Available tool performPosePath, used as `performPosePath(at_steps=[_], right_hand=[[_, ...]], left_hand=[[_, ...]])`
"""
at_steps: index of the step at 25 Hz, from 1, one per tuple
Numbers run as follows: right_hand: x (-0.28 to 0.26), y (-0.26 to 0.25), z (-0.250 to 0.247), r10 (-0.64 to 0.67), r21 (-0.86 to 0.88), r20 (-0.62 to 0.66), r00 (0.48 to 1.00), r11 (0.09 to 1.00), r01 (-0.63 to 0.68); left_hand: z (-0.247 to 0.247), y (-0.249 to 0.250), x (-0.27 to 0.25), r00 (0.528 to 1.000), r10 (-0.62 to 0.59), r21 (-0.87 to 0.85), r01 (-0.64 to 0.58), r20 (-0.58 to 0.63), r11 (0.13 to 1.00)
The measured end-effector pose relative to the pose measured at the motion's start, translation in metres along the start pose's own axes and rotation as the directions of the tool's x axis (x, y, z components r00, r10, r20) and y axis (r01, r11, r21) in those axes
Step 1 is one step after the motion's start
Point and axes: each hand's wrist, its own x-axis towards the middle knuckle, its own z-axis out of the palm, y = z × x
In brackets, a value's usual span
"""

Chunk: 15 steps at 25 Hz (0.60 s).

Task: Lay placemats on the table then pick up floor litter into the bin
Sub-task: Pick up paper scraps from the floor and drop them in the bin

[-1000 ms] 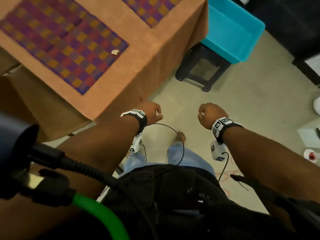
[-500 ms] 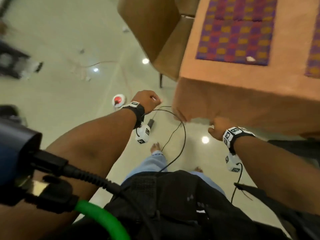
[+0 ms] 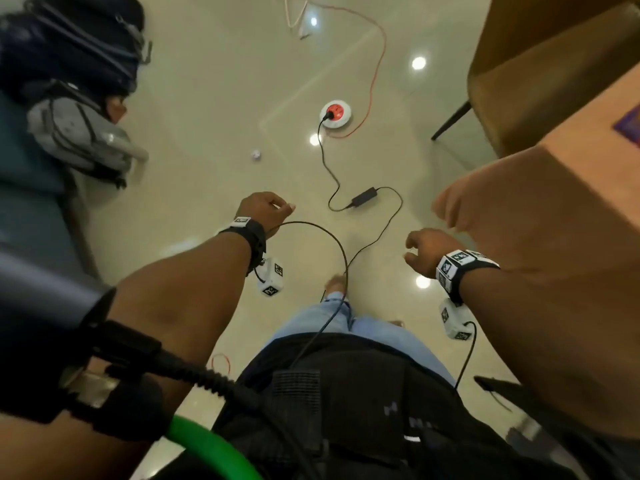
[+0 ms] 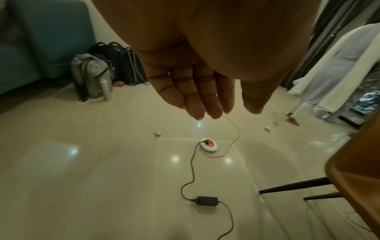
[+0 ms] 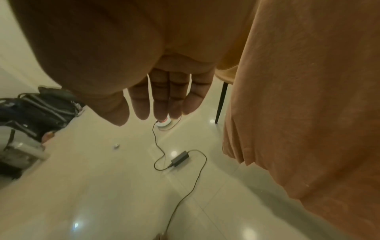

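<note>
A small crumpled paper ball (image 3: pixel 255 155) lies on the cream tiled floor ahead of my left hand (image 3: pixel 266 209); the wrist views show the paper ball (image 4: pixel 158 134) (image 5: pixel 116 146) too. More small scraps (image 4: pixel 267 129) lie farther off to the right. My left hand (image 4: pixel 205 112) hangs above the floor with relaxed fingers and holds nothing. My right hand (image 3: pixel 426 249) (image 5: pixel 160 112) is also empty, with its fingers loosely extended beside the orange tablecloth (image 3: pixel 554 220). A corner of a purple placemat (image 3: pixel 628 124) shows on the table. No bin is in view.
A round white and red socket (image 3: pixel 335 114) with an orange cord and a black adapter (image 3: pixel 363 197) with its cable lie on the floor ahead. Backpacks (image 3: pixel 69 98) lean by a blue sofa (image 3: pixel 20 168) at left. A brown chair (image 3: pixel 536 81) stands at the table.
The view has swung from the tabletop and placemats to the floor left of the table. Both hands, curled before, now hang with relaxed fingers.
</note>
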Motion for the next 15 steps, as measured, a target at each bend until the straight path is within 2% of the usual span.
performPosePath(at_steps=[3,6,9,12,14,15], right_hand=[[0.024,-0.018,0.028,-0.006,-0.047,0.091,0.996,0.999,0.011],[0.044,-0.032,0.061,-0.011,-0.022,0.137,0.991,1.000,0.014],[0.057,-0.043,0.087,-0.012,-0.051,0.214,0.977,0.998,0.024],[0.064,-0.052,0.094,-0.061,-0.106,0.241,0.969,0.990,0.089],[0.072,-0.060,0.090,-0.118,-0.147,0.239,0.964,0.977,0.156],[0.078,-0.066,0.087,-0.145,-0.162,0.234,0.961,0.969,0.186]], left_hand=[[0.021,-0.071,0.011,0.991,-0.111,-0.007,0.112,0.075,0.994],[0.050,-0.123,0.031,0.975,-0.182,-0.022,0.187,0.130,0.982],[0.074,-0.141,0.047,0.966,-0.191,-0.033,0.199,0.174,0.979],[0.089,-0.144,0.051,0.964,-0.160,-0.042,0.172,0.213,0.984],[0.098,-0.151,0.045,0.982,-0.126,0.013,0.125,0.140,0.992],[0.099,-0.155,0.038,0.992,-0.112,0.076,0.108,0.052,0.991]])
